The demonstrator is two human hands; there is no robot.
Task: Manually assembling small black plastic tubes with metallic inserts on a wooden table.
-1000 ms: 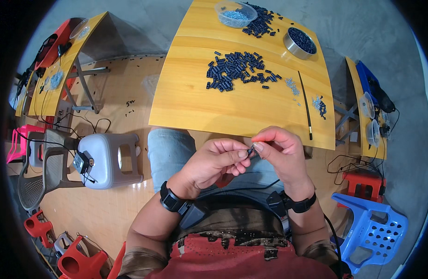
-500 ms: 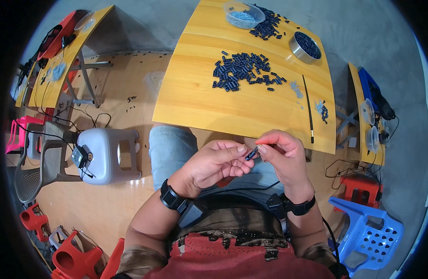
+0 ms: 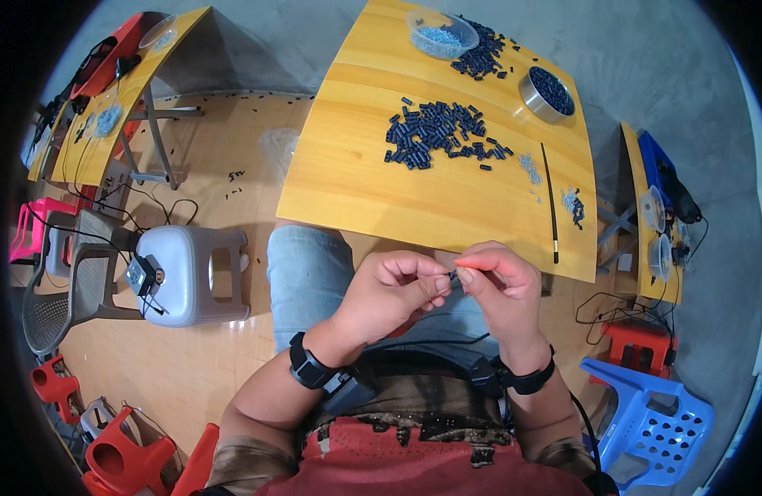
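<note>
Close to my lap, just off the table's near edge, both hands meet at the fingertips. My left hand [image 3: 397,293] pinches a small black cylindrical piece [image 3: 453,278] between thumb and forefinger. The thumb and fingers of my right hand [image 3: 506,289] close on its other end. Fingers cover most of the piece, so its detail is hidden. On the yellow table [image 3: 348,190] ahead lies a loose heap of similar black pieces [image 3: 434,132]. To its right are tiny silvery parts [image 3: 530,169], a thin black rod [image 3: 550,207] and a small mixed cluster [image 3: 573,205].
At the far side stand a clear tub [image 3: 441,35] of silvery parts, another black heap [image 3: 482,58] and a round metal tin [image 3: 546,93] of black pieces. A grey stool [image 3: 178,277] is at left, a blue stool [image 3: 654,422] at right. Cables [image 3: 621,306] trail over the floor.
My left thumb and forefinger have closed onto the black piece, which showed more fully before. My left hand has shifted right and its fingers have curled. The view has moved slightly.
</note>
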